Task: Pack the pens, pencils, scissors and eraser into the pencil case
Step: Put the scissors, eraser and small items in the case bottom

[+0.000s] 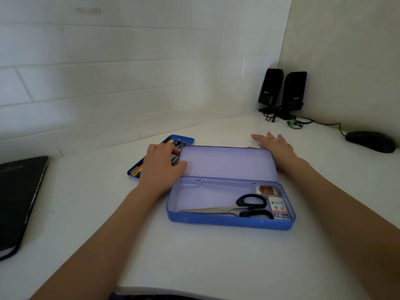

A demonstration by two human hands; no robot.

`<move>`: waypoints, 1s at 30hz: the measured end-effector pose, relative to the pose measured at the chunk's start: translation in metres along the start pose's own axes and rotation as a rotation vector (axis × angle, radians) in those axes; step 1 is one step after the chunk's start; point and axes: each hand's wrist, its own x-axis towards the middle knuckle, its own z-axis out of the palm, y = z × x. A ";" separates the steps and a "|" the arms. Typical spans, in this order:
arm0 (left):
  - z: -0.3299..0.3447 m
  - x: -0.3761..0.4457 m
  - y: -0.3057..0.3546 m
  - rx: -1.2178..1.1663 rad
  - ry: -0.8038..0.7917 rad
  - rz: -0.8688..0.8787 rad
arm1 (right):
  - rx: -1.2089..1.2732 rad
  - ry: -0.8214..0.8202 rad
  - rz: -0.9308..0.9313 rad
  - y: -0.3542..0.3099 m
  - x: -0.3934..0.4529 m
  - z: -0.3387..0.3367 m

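Laptop (19,198): closed and dark, at the far left of the white desk (194,256), well apart from the work.
Inner tray (138,167): a shallow blue tray behind and to the left of the case, holding the pens and pencils (136,170); yellow and orange barrels show at its near end.
Left hand (161,167): lies over the tray, fingers curled down onto the pens and pencils, thumb toward the lid; it seems to be gathering them, though whether it has them properly gripped I cannot tell.
Pencil case (229,223): blue tin, open, its lid (227,162) tilted back; the left half of its floor is bare.
Scissors (233,207): already inside, blades pointing left, black handles to the right.
Eraser (278,210): inside at the right end, beside the handles, with a small reddish box (266,190) behind it.
Right hand (273,146): flat on the desk behind the lid's right end, fingers spread, holding nothing.
Step in hand: likely bringing the pens and pencils over.
Doing it well: lift them as one bundle, aligned with the case's length, and lay them along the free strip behind the scissors; the right hand could steady the lid.
Speakers (283,94) and mouse (370,140): far right, uninvolved.
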 end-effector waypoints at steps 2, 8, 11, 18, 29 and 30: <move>-0.001 0.000 0.001 -0.005 0.004 0.002 | 0.072 0.100 0.002 0.000 0.001 0.000; 0.000 0.000 0.002 -0.044 0.016 -0.009 | 0.451 0.346 -0.007 -0.004 -0.012 -0.008; 0.001 0.000 0.002 -0.065 0.020 -0.011 | 0.665 0.473 0.086 -0.012 -0.020 -0.027; 0.001 -0.002 0.004 -0.076 0.081 0.006 | 0.676 0.314 -0.163 -0.083 -0.083 -0.043; 0.005 0.000 0.003 -0.031 0.153 0.034 | 0.428 -0.034 -0.366 -0.147 -0.171 -0.014; 0.005 0.000 0.003 -0.035 0.152 0.028 | 0.405 -0.034 -0.355 -0.148 -0.172 -0.015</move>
